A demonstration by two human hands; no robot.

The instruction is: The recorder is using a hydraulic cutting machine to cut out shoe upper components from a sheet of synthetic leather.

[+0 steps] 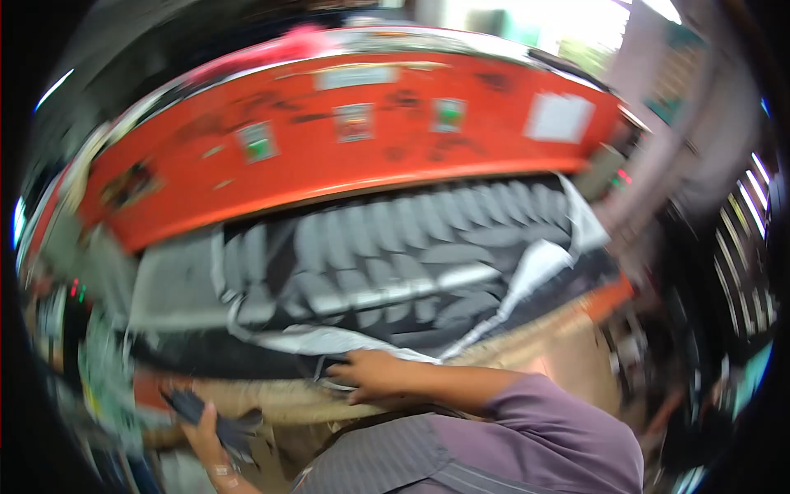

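Note:
My left hand [206,436], at the lower left, is closed around several dark grey cut pieces [191,405] that look like thin sheet material; part of the bundle hangs past the fingers. My right hand [374,376] reaches across the front edge of the machine bed, its fingers apart beside a thin pale loop or edge. Blur hides whether the fingertips touch it. On the bed lie rows of curved grey cut pieces [362,235] on black material. A white sheet [329,339] runs rumpled along their near side and up to the right.
A large orange machine panel [313,177] with green and red switches rises behind the bed. A plain grey area [181,284] lies at the bed's left. A tan ledge [527,350] borders its front. Something pink [288,45] rests on top.

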